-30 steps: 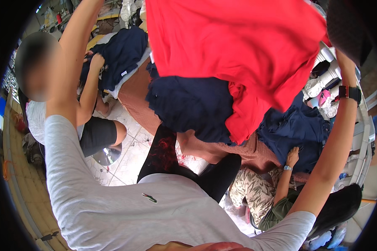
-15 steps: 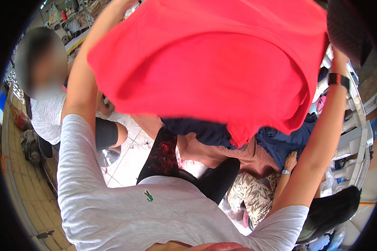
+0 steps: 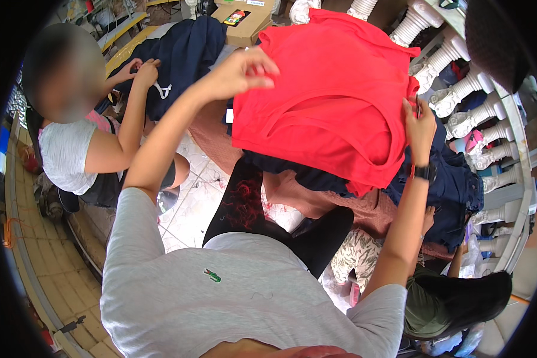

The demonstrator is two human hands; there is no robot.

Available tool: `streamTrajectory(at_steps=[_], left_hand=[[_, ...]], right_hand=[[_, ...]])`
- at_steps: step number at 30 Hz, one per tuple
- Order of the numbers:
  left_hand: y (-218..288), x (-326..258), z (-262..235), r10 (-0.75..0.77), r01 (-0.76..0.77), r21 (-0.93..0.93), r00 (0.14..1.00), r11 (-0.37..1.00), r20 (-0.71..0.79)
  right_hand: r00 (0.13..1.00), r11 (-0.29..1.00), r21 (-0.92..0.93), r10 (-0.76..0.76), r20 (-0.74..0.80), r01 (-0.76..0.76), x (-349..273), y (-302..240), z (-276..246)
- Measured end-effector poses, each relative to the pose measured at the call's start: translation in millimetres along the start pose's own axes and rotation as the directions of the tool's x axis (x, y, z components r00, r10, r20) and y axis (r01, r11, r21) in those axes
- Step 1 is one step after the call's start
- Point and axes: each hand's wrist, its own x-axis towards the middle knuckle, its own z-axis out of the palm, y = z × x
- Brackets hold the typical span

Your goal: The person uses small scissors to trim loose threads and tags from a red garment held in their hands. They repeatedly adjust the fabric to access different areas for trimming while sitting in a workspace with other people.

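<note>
Red garment (image 3: 334,101) hangs spread between your raised hands, above a heap of dark blue clothing (image 3: 453,179) and brown cloth (image 3: 364,209). Your left hand (image 3: 241,71) pinches its upper left edge with fingers closed on the fabric; your right hand (image 3: 419,125) grips its right edge, a dark band on that wrist. Beyond it lies a flat brown cardboard box (image 3: 244,21) carrying a small colourful picture label. Pale floor tiles (image 3: 191,203) show below, white balusters (image 3: 459,95) line the right side, and yellowish paving curves along the left. Another person in a grey top sits at left, handling a navy garment (image 3: 185,53). A third person at lower right is mostly cut off, perhaps seated.
</note>
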Motion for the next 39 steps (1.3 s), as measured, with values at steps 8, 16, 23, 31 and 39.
streamTrajectory(at_steps=[8,16,23,31,39], left_hand=[[-17.0,-72.8,99.7,-0.044,0.053,0.015,0.926,0.998,-0.376],[-120.9,-330.6,171.1,-0.702,0.711,-0.122,0.625,0.692,-0.341],[-67.1,-241.3,88.0,-0.557,0.591,-0.019,0.750,0.807,-0.357],[-155.3,108.5,-25.0,-0.560,0.581,-0.138,0.653,0.802,-0.509],[-229.5,157.2,-45.8,-0.446,0.423,-0.156,0.879,0.893,-0.171]], right_hand=[[0.990,0.979,0.205,0.029,-0.140,0.000,-96.5,-29.2,14.9],[0.967,0.886,0.389,0.213,0.138,-0.251,-113.7,-6.6,-20.1],[0.995,0.960,0.278,0.038,-0.096,-0.010,-5.7,25.7,-22.8],[0.948,0.935,-0.196,0.312,0.062,-0.295,152.3,93.0,40.4],[0.726,0.741,0.257,0.420,0.545,-0.621,141.3,71.5,5.0]])
